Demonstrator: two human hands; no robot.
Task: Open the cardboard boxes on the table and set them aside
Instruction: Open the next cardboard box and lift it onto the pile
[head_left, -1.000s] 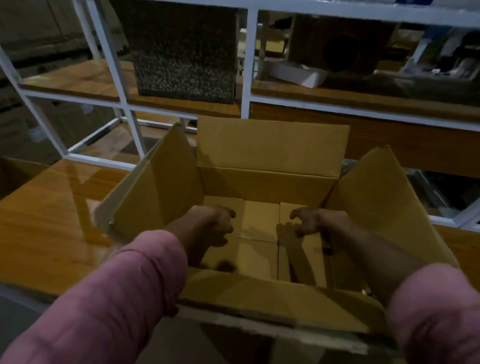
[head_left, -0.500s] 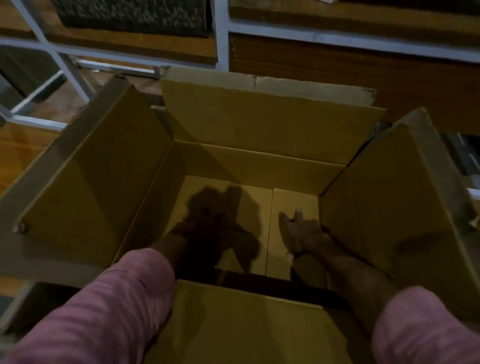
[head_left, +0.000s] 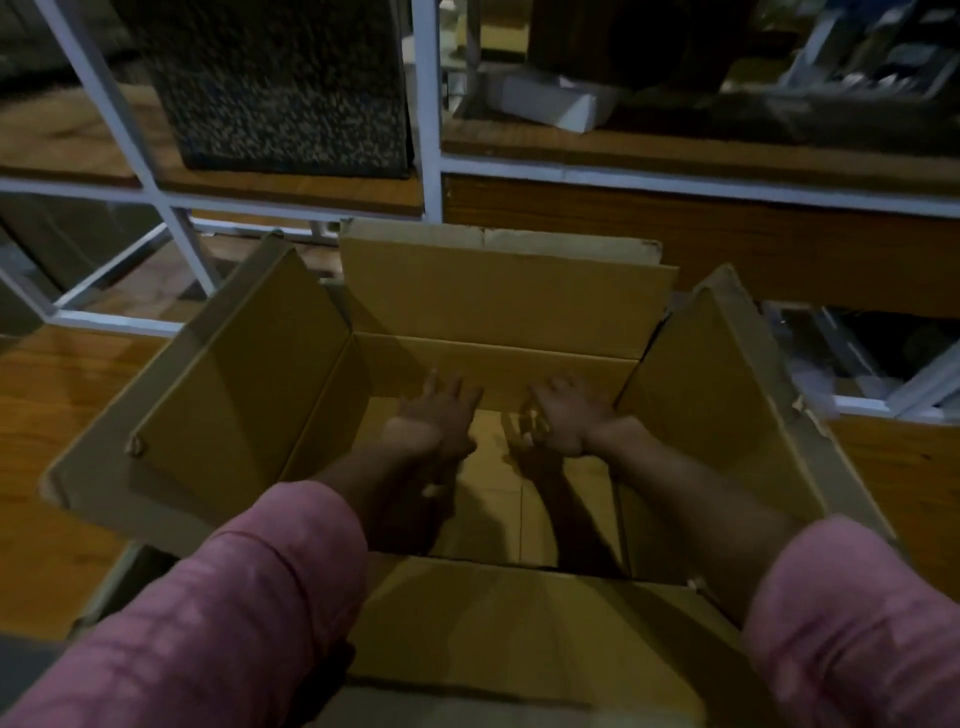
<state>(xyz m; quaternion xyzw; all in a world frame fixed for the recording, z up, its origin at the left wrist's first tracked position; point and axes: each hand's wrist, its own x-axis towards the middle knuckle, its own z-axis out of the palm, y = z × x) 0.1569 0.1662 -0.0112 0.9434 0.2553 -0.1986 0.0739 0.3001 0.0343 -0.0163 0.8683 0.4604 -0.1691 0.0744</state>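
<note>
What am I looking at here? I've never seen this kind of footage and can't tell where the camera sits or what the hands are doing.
There is no machine here. The camera is worn on a person's head and looks forward and down, so you see their own arms in pink sleeves reaching away from you. This is the only view.

In front of them a cardboard box stands on a wooden table, its four top flaps folded outward, so it is already open. Both hands are down inside it: the left hand and the right hand have straight, spread fingers reaching toward the far wall. They hold nothing. Whether they touch the cardboard is hard to tell in the dim light.

Behind the table is a white metal shelf with a dark speckled box on it.
</note>
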